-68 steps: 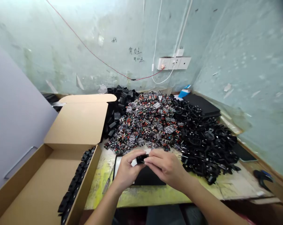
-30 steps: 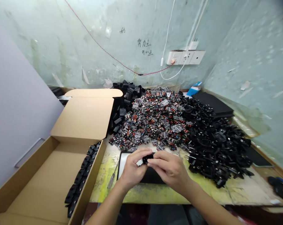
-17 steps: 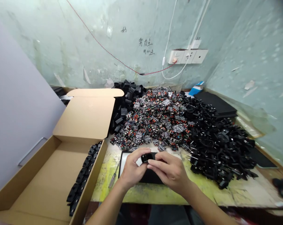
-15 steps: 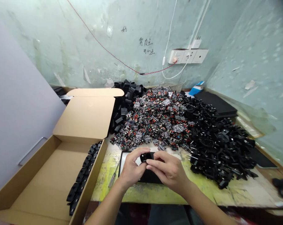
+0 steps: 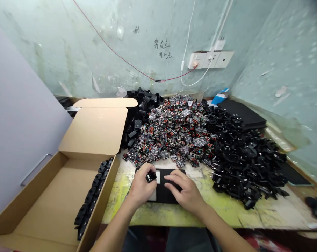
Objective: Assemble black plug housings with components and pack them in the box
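My left hand (image 5: pixel 142 187) is closed around a small black plastic adapter housing (image 5: pixel 151 176), held above a flat black pad with a white part (image 5: pixel 165 189). Metal contacts glint on the end of the housing that faces right. My right hand (image 5: pixel 183 189) hovers over the pad's right side, fingers spread and thumb apart, with nothing between them. Just beyond both hands lies a big heap of small circuit boards (image 5: pixel 176 133). To the right of it spreads a pile of black plug parts with metal pins (image 5: pixel 247 157).
An open cardboard box (image 5: pixel 43 196) stands on the left, with black adapters (image 5: pixel 88 196) lined along its right wall. Black plastic shells (image 5: pixel 137 124) are piled behind the box lid. Black sheets (image 5: pixel 242 113) are stacked at the back right. Wall sockets (image 5: pixel 210 59) hold plugged cords.
My hands have moved apart. The right hand has let go of the black housing and opened, while the left hand has drawn it slightly to the left.
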